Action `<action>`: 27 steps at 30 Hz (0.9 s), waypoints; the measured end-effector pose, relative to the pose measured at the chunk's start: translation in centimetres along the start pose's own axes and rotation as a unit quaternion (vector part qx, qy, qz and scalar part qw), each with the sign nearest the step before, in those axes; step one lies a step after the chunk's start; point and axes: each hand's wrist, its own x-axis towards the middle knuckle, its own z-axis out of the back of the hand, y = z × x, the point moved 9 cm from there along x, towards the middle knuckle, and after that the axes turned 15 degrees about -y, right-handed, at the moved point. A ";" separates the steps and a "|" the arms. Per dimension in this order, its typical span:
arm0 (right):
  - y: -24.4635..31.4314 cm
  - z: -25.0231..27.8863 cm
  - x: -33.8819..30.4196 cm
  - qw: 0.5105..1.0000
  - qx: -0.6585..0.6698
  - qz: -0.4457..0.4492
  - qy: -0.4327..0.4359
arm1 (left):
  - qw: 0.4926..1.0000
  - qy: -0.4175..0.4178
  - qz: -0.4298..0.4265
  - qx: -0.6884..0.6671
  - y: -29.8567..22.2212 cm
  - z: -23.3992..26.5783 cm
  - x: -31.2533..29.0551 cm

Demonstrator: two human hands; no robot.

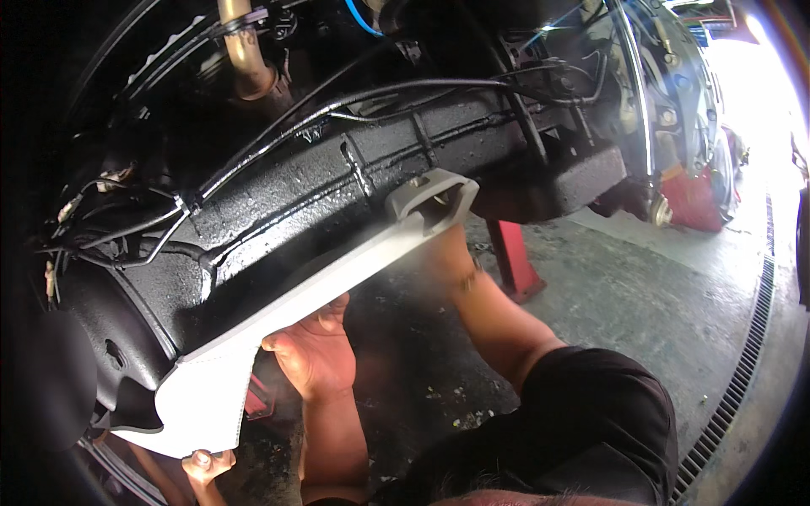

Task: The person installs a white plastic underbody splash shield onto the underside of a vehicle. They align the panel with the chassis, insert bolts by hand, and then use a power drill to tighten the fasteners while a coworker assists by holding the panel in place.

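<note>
Long pale part (316, 291) slanting alongside black beam (278, 185); left hand (319, 361) propping its underside, unclenched; right hand (447, 253) reaching to looped end (405, 202), can't tell grip; another person's hand (207, 465) touching lower end (207, 401).

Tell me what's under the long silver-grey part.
Under the silver-grey part: the left hand below its middle, the right hand, blurred, near its upper end, another person's hand at its lower edge. It covers parts of these hands.

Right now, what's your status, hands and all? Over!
Left hand under pale bracket; right hand at its upper end, grip hidden. Co-worker's hand at lower end. Black frame alongside.
</note>
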 end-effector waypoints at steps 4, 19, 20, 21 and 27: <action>13.9 5.1 0.6 0.915 -0.075 0.363 0.159 | 1.000 0.003 0.014 -0.001 0.2 0.4 -0.1; 32.6 -2.3 12.8 0.673 -0.453 0.562 0.163 | 1.000 0.018 0.017 -0.009 -0.2 -1.1 -0.5; 32.7 -2.5 12.7 0.660 -0.461 0.567 0.172 | 1.000 0.012 0.015 -0.014 -0.2 -1.0 -0.5; 32.6 -2.8 12.5 0.647 -0.470 0.573 0.181 | 1.000 0.006 0.013 -0.019 -0.1 -0.8 -0.6; 32.0 -4.4 13.3 0.668 -0.478 0.526 0.218 | 0.999 0.018 0.025 -0.018 -0.7 -0.8 -0.5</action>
